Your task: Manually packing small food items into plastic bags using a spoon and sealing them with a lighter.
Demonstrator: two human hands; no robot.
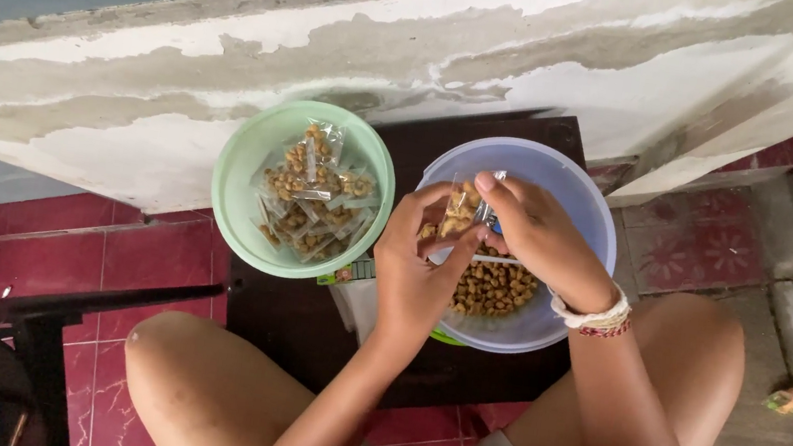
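At the left edge of my dark worktop [303, 328] sits a green bowl [248, 159]. It is full of little clear bags of nuts [311, 192]. Just beside it, to the right, is a pale blue bowl [577, 190] with loose brown nuts [494, 288] in it. My two hands are over the blue bowl. My left hand [416, 271] has its fingers [431, 202] pinched on a small clear bag [464, 206] with some nuts inside. My right hand [541, 236] grips the top of the same bag with its fingers [505, 198] closed on it. The bag is held up above the loose nuts, near the far rim. On my right wrist is a white and red bracelet [594, 318].
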